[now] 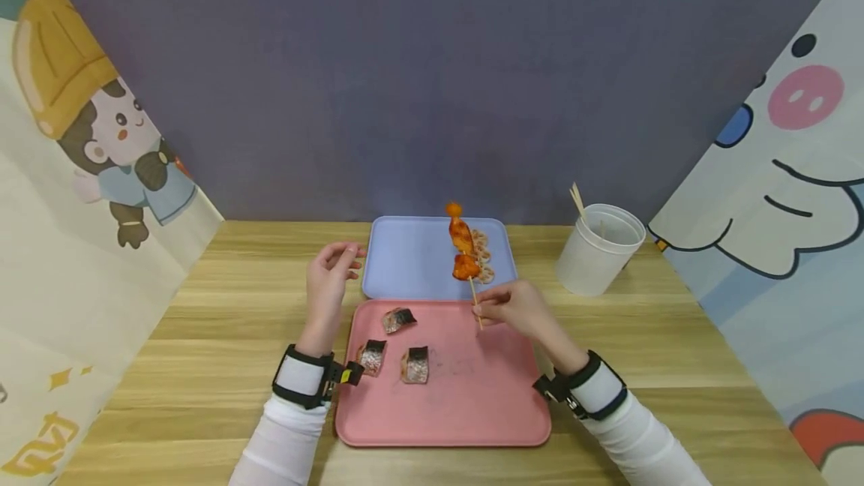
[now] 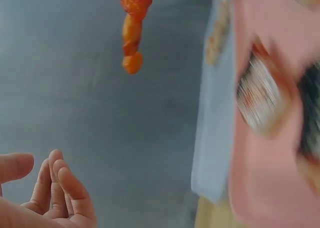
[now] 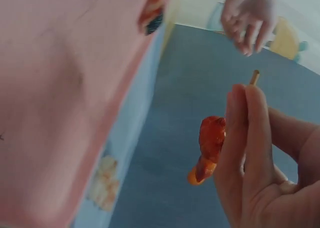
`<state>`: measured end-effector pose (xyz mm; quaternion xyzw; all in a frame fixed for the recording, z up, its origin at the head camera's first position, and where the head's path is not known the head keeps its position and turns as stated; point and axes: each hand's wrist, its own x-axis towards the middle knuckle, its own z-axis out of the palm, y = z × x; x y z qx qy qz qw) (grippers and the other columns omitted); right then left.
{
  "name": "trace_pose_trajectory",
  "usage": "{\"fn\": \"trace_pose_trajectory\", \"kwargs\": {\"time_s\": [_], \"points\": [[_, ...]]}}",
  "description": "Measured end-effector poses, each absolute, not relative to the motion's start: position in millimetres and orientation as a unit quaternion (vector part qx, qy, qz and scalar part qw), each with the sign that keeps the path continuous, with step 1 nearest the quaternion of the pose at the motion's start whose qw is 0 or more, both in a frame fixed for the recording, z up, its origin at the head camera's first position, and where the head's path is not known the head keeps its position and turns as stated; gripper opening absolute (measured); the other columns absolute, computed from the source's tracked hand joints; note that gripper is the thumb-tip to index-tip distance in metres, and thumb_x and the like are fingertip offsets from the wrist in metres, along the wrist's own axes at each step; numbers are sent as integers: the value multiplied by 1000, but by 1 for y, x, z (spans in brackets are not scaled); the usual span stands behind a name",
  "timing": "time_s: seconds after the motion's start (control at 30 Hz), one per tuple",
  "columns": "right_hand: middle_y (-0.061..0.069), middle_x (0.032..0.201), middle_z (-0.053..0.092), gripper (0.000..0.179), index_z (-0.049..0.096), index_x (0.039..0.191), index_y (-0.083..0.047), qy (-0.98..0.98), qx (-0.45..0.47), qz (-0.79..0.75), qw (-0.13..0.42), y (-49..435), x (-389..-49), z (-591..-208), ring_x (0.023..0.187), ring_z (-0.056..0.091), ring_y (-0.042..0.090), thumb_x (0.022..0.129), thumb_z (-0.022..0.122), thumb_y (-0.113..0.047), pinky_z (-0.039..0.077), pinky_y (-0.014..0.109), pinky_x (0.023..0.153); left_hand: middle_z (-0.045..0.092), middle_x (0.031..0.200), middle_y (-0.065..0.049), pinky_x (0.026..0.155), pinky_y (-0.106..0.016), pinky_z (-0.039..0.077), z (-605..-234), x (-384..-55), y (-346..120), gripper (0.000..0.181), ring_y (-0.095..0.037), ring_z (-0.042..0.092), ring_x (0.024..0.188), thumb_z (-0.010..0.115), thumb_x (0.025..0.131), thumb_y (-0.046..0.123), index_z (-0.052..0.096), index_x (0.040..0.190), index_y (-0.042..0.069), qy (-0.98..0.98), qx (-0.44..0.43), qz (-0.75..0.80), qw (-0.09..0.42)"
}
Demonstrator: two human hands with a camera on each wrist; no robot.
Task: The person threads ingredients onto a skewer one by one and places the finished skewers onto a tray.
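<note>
My right hand (image 1: 511, 308) pinches the bare lower end of a bamboo skewer (image 1: 476, 304) above the pink tray (image 1: 499, 403). Threaded on the skewer are glazed orange-red food pieces (image 1: 466, 267), with a small round orange one (image 1: 454, 209) at the tip. In the right wrist view, the stick's end (image 3: 255, 78) pokes out past my fingertips. My left hand (image 1: 332, 276) is raised beside the blue tray (image 1: 412, 261), its fingers loosely bent and holding nothing. Three fish pieces (image 1: 415, 365) with dark and silvery skin lie on the pink tray's left half.
Pale lotus root slices (image 1: 484, 274) line the right side of the blue tray, partly behind the skewer. At the back right stands a white plastic tub (image 1: 594, 261) with thin sticks (image 1: 577, 201) leaning in it. A grey-blue panel (image 1: 432, 81) rises behind the wooden table (image 1: 223, 366).
</note>
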<state>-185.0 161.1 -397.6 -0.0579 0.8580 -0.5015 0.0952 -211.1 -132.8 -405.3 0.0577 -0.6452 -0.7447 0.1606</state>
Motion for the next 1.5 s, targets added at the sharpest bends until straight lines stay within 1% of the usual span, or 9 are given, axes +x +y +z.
{"fn": "trace_pose_trajectory", "kwargs": {"time_s": [0.27,0.47,0.67,0.87,1.1,1.2,1.23,1.4,1.5], "points": [[8,77,74,20,77,91,-5,924,-70,-376,26,150,-216,-413,68,67,13,76,78,-19,53,29,69,68,83,5,63,-24,49,-416,-199,-164,25,-12,59,72,62,93,24,62,103,1,-676,80,-713,166],[8,81,74,18,78,89,-7,931,-82,-356,9,142,-232,-417,78,67,20,77,77,-20,52,32,71,68,84,7,63,-23,49,-417,-191,-183,27,-9,59,72,61,93,25,62,105,0,-697,95,-689,174],[8,88,74,19,78,89,-8,940,-70,-333,23,134,-247,-424,88,67,24,78,76,-23,52,35,78,68,84,11,62,-20,49,-414,-183,-197,27,-9,60,74,61,93,25,62,105,1,-705,111,-677,178],[9,87,74,18,78,88,-6,938,-57,-338,44,130,-259,-434,92,67,24,78,76,-20,51,38,87,67,81,14,60,-19,48,-417,-178,-210,23,-7,60,72,61,93,22,62,103,2,-709,123,-668,191],[5,80,74,14,78,83,-8,936,-89,-337,45,132,-259,-440,81,68,17,76,77,-20,54,31,75,68,80,14,59,-18,47,-420,-177,-220,24,-9,60,71,62,92,22,63,103,1,-711,129,-663,196],[5,81,74,13,78,82,-8,940,-80,-327,47,128,-258,-441,81,67,17,75,78,-19,53,30,74,68,81,14,59,-19,48,-421,-176,-222,24,-8,60,71,62,93,22,62,104,1,-716,132,-656,197],[6,83,74,13,78,83,-7,942,-70,-323,57,128,-259,-442,84,67,18,76,78,-18,53,32,78,68,81,14,60,-19,48,-421,-176,-222,24,-7,59,71,62,93,22,62,104,1,-717,132,-656,197],[7,85,74,15,78,85,-6,946,-73,-310,60,127,-260,-441,88,67,22,76,78,-18,53,35,82,68,82,12,60,-18,49,-420,-176,-222,24,-8,59,72,62,92,25,63,102,3,-727,133,-644,197],[7,86,74,17,78,87,-6,945,-77,-311,61,127,-261,-441,88,67,22,75,79,-18,53,35,79,68,83,12,60,-18,49,-421,-176,-222,23,-8,60,72,62,92,26,63,102,5,-731,135,-640,196]]}}
